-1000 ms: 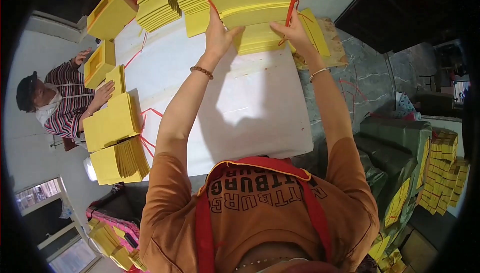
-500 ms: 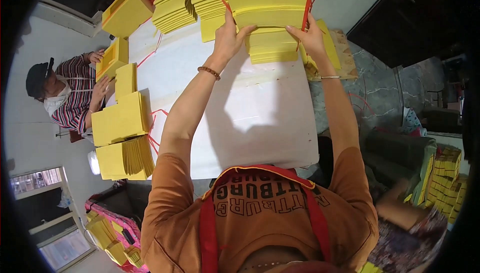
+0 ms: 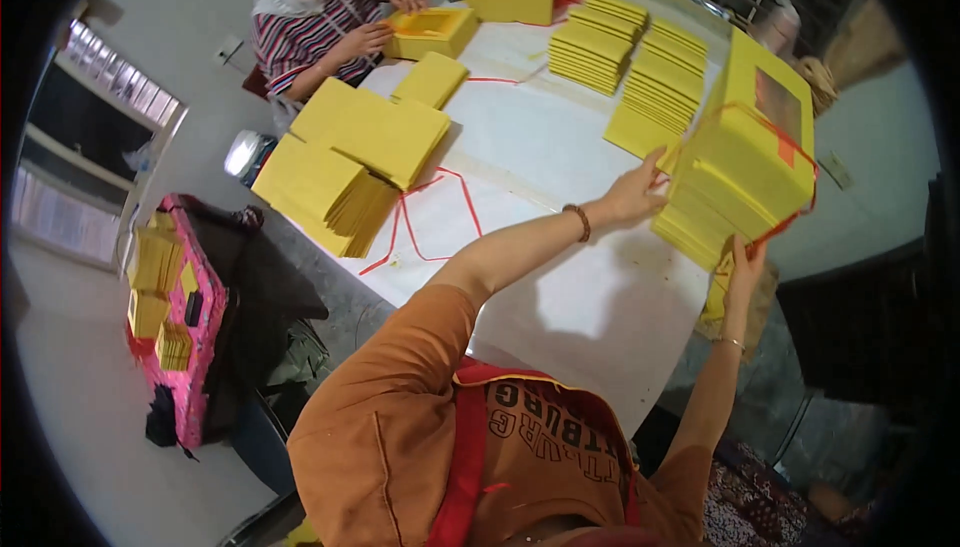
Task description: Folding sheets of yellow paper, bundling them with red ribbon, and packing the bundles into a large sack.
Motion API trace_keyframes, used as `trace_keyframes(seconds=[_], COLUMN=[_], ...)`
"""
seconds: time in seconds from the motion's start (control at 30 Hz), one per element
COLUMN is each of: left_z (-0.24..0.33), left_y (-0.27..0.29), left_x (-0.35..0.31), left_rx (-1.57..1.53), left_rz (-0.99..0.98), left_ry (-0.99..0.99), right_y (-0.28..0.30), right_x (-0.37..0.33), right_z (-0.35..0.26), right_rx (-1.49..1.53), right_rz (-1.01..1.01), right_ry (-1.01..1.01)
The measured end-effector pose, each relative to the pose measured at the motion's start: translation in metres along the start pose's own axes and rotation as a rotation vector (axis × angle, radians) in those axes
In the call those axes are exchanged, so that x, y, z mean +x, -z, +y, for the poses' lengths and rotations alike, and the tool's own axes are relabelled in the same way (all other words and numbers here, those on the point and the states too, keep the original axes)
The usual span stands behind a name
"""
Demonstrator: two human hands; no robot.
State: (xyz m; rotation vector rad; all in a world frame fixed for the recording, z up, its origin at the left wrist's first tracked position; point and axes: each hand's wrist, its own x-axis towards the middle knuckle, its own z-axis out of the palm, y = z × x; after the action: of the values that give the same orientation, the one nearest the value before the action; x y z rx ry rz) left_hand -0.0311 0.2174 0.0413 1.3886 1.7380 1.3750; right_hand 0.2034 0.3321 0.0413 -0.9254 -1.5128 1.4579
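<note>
At the table's right end is a tall yellow box (image 3: 740, 182) with a window cut in one face and a red ribbon (image 3: 768, 125) looped around it. My left hand (image 3: 635, 194) holds its left side, some fingers hidden against it. At its near right corner, by the red ribbon, my right hand (image 3: 743, 272) is closed on it, thumb up. Under the box's near side lies a stack of yellow pieces (image 3: 688, 234). Whether the box rests fully on it I cannot tell.
Piles of folded yellow pieces (image 3: 655, 87) stand at the back. More yellow stacks (image 3: 350, 152) and loose red ribbons (image 3: 400, 222) lie on the left of the white table (image 3: 580, 297). Across from me a person in a striped top (image 3: 310, 32) handles an open yellow box (image 3: 432, 33).
My view has swung to the left, so the table and stacks appear turned. Both hands stay at the yellow box. Its windowed face now shows.
</note>
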Motion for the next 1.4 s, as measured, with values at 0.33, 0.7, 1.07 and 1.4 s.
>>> trace_keyframes(seconds=[0.33,0.7,1.07,1.4], left_z=[0.043,0.170,0.209,0.243], left_y=[0.043,0.026,-0.042,-0.107], left_x=[0.009,0.076,0.049,0.038], left_rx=[-0.168,0.635,0.571,0.361], left_rz=[0.159,0.047,0.009,-0.151], left_ry=[0.047,-0.587,-0.538,-0.503], right_y=[0.000,0.066,0.038,0.041], right_x=[0.026,0.047,0.060,0.043], right_z=[-0.031,-0.139,-0.185,-0.194], right_rx=[-0.185,-0.203,-0.016,0.324], right_rz=[0.049,0.053,-0.333,-0.272], right_ry=[0.036,0.029,0.257,0.049])
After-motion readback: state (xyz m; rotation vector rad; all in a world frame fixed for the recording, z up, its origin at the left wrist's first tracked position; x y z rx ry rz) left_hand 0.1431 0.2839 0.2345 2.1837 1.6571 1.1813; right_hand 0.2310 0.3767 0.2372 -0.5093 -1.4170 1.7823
